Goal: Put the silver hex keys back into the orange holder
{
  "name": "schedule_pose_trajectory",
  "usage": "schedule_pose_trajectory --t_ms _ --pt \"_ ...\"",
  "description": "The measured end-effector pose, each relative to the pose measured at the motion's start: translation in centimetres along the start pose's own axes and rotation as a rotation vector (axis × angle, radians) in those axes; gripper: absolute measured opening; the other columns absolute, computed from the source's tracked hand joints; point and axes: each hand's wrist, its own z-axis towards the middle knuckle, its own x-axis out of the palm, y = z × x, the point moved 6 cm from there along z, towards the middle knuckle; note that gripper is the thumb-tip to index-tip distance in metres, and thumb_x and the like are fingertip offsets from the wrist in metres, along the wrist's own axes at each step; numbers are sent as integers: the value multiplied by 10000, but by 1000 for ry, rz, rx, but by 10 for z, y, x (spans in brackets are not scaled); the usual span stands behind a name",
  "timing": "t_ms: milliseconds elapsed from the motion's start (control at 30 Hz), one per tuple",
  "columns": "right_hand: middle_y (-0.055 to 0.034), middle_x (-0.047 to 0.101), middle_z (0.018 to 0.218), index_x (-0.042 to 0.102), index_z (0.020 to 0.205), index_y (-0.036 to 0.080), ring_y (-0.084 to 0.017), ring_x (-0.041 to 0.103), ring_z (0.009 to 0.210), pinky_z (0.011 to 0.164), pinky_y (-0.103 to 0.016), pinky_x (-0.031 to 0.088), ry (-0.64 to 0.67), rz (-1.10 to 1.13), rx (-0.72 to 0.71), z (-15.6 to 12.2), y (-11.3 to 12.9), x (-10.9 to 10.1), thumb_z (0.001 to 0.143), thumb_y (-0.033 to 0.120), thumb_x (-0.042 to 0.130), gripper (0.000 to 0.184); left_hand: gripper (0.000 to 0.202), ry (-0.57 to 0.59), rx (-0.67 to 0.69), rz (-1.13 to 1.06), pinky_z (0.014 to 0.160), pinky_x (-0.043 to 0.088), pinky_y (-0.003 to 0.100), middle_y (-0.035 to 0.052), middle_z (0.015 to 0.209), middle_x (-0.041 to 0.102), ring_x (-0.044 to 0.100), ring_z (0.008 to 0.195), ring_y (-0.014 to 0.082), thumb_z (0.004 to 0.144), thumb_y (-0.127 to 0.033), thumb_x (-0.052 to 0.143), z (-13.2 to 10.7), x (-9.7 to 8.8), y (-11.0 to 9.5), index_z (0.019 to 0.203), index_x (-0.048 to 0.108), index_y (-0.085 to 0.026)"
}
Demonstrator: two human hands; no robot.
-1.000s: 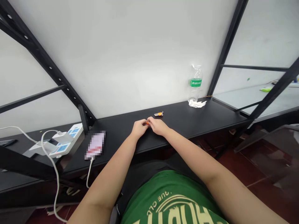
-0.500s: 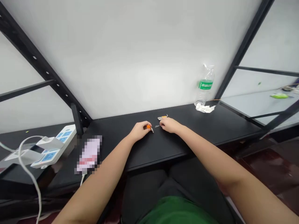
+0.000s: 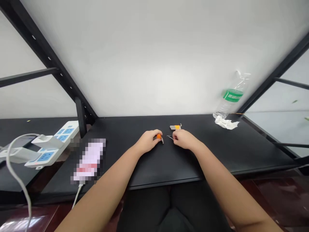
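Observation:
My left hand [image 3: 149,140] is closed around an orange holder [image 3: 158,136] with metal hex keys in it; their short bent ends stick out on the right. Thumb and fingers of my right hand [image 3: 184,139] pinch thin metal hex keys [image 3: 170,137], whose tips point left toward the holder, with a gap between. Just beyond my right hand, a second hex key set [image 3: 175,127] with a yellow-orange holder lies on the black tabletop [image 3: 135,124]. My fingers hide part of the pinched keys.
A clear plastic bottle [image 3: 232,96] with a green label leans by the wall, crumpled tissue [image 3: 226,123] at its base. On the left are a blurred-out phone-like object [image 3: 89,159] on a white cable and a power strip [image 3: 59,141] with plugs. Black metal posts [image 3: 54,66] flank the table.
The view has swung, so the bottle and tissue appear further right. The keys in my right hand now spread in a narrow V. Both hands keep their grips.

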Motion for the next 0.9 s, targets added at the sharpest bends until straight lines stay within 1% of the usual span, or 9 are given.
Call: schedule_pose_trajectory --t_ms 100,200,267,333,400,500,600,767,900 --pt "-57 674 796 597 724 184 -161 548 660 586 -278 315 27 6 45 -2 1 3 779 127 623 83 100 2 -19 6 784 489 284 -5 922 727 652 852 178 846 -201 626 1 1 2 909 699 -227" --pt "-47 661 775 577 732 187 -159 536 662 595 -277 320 -51 74 -11 -3 5 1 755 110 611 88 67 8 -23 6 792 480 286 -2 894 717 646 854 178 832 -187 638 2 2 1 832 699 -216" --pt "-17 642 749 577 779 194 -146 527 653 611 -264 347 -103 201 -83 -3 8 1 762 106 594 91 81 10 -26 -8 794 481 279 -3 902 721 652 846 168 835 -179 639 2 2 -1 834 711 -215" --pt "13 617 721 577 818 200 -132 526 635 625 -254 382 -122 349 -147 -3 11 3 774 107 572 103 76 9 -30 -21 803 481 278 -4 901 726 658 847 164 839 -185 650 2 2 -2 835 720 -214" --pt "30 604 708 577 833 201 -121 545 603 626 -252 416 -98 482 -162 -2 11 7 789 111 552 103 50 9 -33 -30 797 477 282 -4 880 728 657 836 167 844 -215 675 2 3 -2 820 719 -211" --pt "39 606 713 580 837 201 -116 590 557 604 -256 455 -55 629 -143 0 12 13 823 145 548 66 74 5 -34 -39 764 469 284 -5 854 729 647 807 168 846 -263 707 2 4 -1 796 709 -207" --pt "34 608 707 596 840 202 -128 616 555 574 -257 460 -51 665 -141 1 12 13 852 201 573 26 77 -5 -31 -49 750 469 282 -8 847 731 645 795 165 838 -267 717 0 4 -1 789 712 -209" --pt "26 606 685 625 866 204 -141 618 562 550 -262 481 -26 697 -129 1 10 16 875 273 583 82 90 -24 -23 -65 783 486 289 -4 833 730 656 810 172 821 -286 730 -2 3 -3 777 724 -207" --pt "16 615 700 642 879 202 -142 616 569 566 -270 504 -48 721 -101 -2 11 14 866 304 600 111 92 -18 -33 -91 793 495 286 -5 837 736 664 817 171 802 -296 747 -2 4 -1 781 735 -208"
